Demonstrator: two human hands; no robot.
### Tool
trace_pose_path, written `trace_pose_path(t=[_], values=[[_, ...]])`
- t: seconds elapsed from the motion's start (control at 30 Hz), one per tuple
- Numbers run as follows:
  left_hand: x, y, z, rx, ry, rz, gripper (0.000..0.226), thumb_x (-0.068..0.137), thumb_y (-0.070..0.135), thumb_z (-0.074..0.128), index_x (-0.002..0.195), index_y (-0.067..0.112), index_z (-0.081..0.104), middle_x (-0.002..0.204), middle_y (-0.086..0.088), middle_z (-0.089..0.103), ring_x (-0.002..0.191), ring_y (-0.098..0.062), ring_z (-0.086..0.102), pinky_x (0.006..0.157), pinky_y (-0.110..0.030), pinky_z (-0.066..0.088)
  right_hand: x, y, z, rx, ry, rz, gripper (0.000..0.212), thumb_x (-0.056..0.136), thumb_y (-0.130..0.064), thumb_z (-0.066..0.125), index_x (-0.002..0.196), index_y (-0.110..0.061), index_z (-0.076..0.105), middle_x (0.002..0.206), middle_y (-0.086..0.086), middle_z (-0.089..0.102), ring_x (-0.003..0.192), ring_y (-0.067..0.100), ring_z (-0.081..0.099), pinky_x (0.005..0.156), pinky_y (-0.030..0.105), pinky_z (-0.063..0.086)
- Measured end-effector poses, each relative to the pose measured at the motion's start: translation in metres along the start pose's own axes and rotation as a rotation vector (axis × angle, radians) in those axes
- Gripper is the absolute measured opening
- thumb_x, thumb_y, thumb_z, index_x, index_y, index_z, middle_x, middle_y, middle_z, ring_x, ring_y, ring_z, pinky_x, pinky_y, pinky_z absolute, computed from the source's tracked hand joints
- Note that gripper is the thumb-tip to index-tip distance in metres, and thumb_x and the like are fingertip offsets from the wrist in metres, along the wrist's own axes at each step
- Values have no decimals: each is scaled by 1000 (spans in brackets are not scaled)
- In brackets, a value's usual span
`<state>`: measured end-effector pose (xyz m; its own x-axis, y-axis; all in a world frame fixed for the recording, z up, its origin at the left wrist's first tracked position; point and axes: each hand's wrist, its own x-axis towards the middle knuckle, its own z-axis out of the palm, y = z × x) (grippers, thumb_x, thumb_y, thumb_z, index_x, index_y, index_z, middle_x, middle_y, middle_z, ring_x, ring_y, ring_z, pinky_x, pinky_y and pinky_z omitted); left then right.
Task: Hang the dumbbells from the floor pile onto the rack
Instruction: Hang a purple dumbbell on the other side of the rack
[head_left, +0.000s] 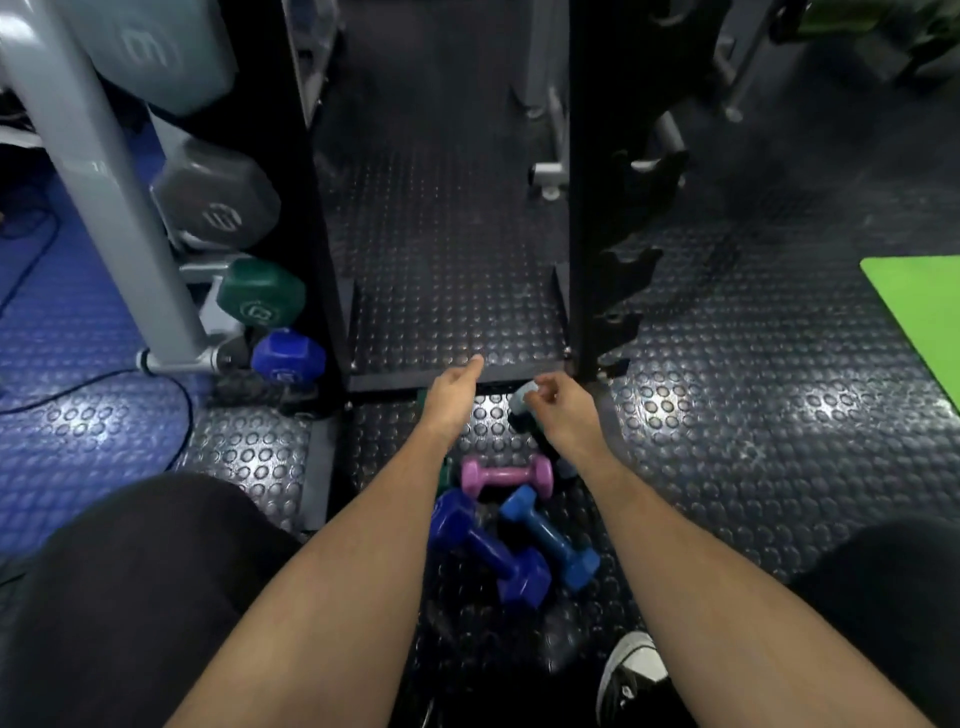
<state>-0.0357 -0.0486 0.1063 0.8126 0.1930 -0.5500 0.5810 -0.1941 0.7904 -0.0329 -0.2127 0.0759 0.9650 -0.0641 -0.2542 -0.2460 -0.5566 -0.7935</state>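
- The left hand (451, 391) is reaching toward the rack (592, 249) base, fingers relaxed, holding nothing.
- The right hand (560, 401) is hanging at 3 o'clock of the left, fingers loosely curled and empty, just beside a pale grey dumbbell (522, 402) at its 9 o'clock.
- The pink dumbbell (506, 475) is lying on the floor (753, 415) at 6 o'clock of both hands, between the forearms.
- The light blue dumbbell (550, 538) and dark blue dumbbell (488, 551) are lying nearer the person, touching.
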Motion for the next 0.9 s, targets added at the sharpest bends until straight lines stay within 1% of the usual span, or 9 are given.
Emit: trace_pose_path(t=[0.17, 0.27, 0.37, 0.43, 0.53, 0.63, 0.73, 0.8, 0.9], values=[[32, -51, 17, 108, -31, -221, 66, 102, 57, 47, 147, 8, 51, 149, -12, 53, 136, -31, 51, 119, -48, 35, 20, 38, 14, -239, -138, 153, 31, 99, -28, 62, 120, -7, 69, 111, 14, 72, 98, 30, 66, 77, 28, 44], [55, -84, 26, 173, -51, -311, 63, 98, 53, 59, 139, 5, 56, 140, -12, 60, 129, -32, 57, 115, -47, 42, 31, 67, 25, -324, -241, 199, 32, 99, -28, 64, 121, -6, 68, 115, 15, 71, 94, 27, 63, 77, 28, 43], [66, -98, 32, 445, -78, -267, 25, 94, 28, 73, 102, 5, 68, 97, -6, 67, 83, -17, 64, 75, -28, 56, 35, 87, 38, -461, -331, 179, 26, 96, -22, 67, 117, -7, 70, 114, 10, 72, 104, 28, 68, 83, 31, 51], [74, -103, 36, 690, -99, -236, 10, 88, 13, 77, 91, 8, 70, 87, -3, 66, 69, -13, 60, 62, -28, 54, 36, 96, 46, -584, -393, 133, 24, 93, -16, 65, 115, -9, 70, 113, 11, 72, 107, 29, 68, 92, 35, 56], [77, -107, 45, 1037, -182, -186, 24, 79, 4, 81, 101, 8, 73, 96, -5, 71, 84, -21, 68, 69, -32, 55, 40, 110, 60, -712, -466, 119, 32, 94, -18, 64, 126, -14, 64, 122, 12, 68, 110, 31, 67, 93, 36, 55], [86, -118, 53, 1217, -176, -137, 24, 89, 15, 74, 113, 11, 72, 114, -8, 74, 108, -28, 68, 88, -38, 57, 47, 126, 72, -768, -540, 130, 43, 95, -22, 67, 135, -12, 57, 131, 16, 62, 117, 35, 64, 100, 39, 54], [93, -125, 59, 1264, -160, -130, 30, 91, 30, 77, 117, 15, 72, 121, -6, 73, 117, -28, 65, 97, -41, 55, 50, 135, 81, -721, -514, 117, 44, 108, -26, 47, 144, -1, 51, 140, 25, 58, 121, 37, 61, 72, 14, 53], [96, -125, 59, 1248, -158, -138, 34, 87, 32, 81, 116, 15, 72, 118, -5, 73, 114, -26, 66, 96, -40, 55, 49, 145, 85, -608, -433, 164, 46, 111, -26, 39, 144, 4, 52, 143, 25, 57, 106, 30, 59, 57, 9, 48], [101, -127, 56, 1153, -142, -164, 34, 84, 32, 84, 110, 15, 72, 105, -1, 74, 94, -18, 69, 78, -31, 55, 49, 140, 81, -644, -448, 146, 27, 106, -18, 46, 122, -6, 63, 116, 19, 65, 93, 23, 56, 80, 28, 50]])
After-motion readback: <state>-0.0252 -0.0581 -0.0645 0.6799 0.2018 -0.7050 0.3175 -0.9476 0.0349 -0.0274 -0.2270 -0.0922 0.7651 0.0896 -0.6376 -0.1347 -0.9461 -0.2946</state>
